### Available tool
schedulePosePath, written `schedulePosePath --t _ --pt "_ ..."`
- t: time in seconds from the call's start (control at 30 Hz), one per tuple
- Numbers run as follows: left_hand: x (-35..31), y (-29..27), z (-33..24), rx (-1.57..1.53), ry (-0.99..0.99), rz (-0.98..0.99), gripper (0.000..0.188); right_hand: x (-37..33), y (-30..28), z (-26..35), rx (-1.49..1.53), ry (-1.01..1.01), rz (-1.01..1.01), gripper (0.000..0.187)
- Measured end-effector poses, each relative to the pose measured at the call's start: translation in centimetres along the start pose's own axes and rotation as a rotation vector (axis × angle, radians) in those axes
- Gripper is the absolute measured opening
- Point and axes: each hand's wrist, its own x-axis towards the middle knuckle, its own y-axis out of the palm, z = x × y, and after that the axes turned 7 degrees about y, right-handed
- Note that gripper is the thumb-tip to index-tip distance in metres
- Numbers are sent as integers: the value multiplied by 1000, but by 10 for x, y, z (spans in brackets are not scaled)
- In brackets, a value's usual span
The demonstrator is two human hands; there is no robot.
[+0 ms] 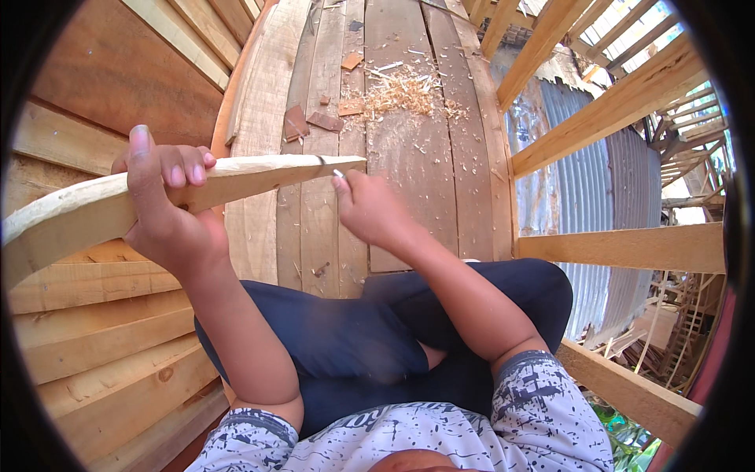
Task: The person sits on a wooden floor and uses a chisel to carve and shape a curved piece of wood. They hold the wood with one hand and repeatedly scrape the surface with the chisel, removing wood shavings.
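Observation:
A long, curved piece of pale wood (pixel 259 175) spans the left half of the head view, rough along its upper edge and tapering to a point. My left hand (pixel 174 197) grips it around the middle, fingers over the top and thumb sticking up. A dark line crosses the wood close to its narrow tip. Just below that tip, my right hand (pixel 376 208) is closed in a pinch on a small whitish thing (pixel 338 173), of which only the end shows. Its kind is too small to tell, and I cannot tell whether it touches the wood.
On the plank floor (pixel 393 149) ahead lies a pile of wood shavings (pixel 405 90), with several brown wood offcuts (pixel 296 123) to its left. A slatted timber wall (pixel 94 315) rises close on my left. Wooden rails (pixel 621 245) and corrugated metal sheets (pixel 586 157) stand on the right.

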Motion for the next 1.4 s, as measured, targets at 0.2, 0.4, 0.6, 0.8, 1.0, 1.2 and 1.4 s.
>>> schedulePosePath --t 0.2,0.4,0.6,0.8,1.0,1.2,1.4 --pt "-3 13 -2 53 21 13 20 48 23 -70 -35 168 -83 42" --pt "-9 6 -3 34 11 99 19 32 14 -38 -12 56 -62 45" --pt "-8 18 -4 91 24 47 22 34 11 -46 148 -43 -55 43" --pt "-5 5 -6 8 11 69 27 5 6 -10 47 -47 -60 38" --pt "-4 18 -2 60 54 68 24 44 15 -60 105 -47 -90 36" --pt "-4 -3 -3 -36 32 163 21 -10 2 -2 134 -193 -70 38" --pt "-6 10 -2 19 22 119 23 37 16 -47 108 36 -33 40"
